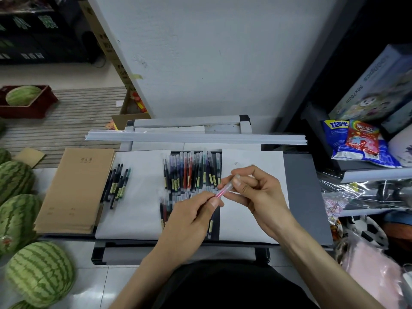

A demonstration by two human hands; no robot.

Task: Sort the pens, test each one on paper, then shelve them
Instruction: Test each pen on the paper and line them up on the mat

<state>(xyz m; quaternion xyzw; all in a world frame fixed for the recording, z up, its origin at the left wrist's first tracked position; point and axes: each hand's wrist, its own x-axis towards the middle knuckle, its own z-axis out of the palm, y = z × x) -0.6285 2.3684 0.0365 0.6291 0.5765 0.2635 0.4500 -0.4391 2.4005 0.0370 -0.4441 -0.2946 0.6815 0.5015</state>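
A pink pen (223,191) with a clear cap is held between both hands above the low table. My left hand (189,219) pinches its barrel end and my right hand (256,195) grips the cap end. Beneath them, in the middle of the table, lie several capped pens (191,170) of mixed colours in a row, with more pens (166,210) partly hidden under my left hand. A small group of dark pens (117,185) lies on the white paper (138,210) to the left. Another white sheet (252,159) lies to the right.
A stack of brown notebooks (74,190) sits at the table's left end. A long white rail (194,137) lies across the back. Watermelons (40,273) crowd the floor on the left. Shelves with snack bags (354,139) and boxes stand on the right.
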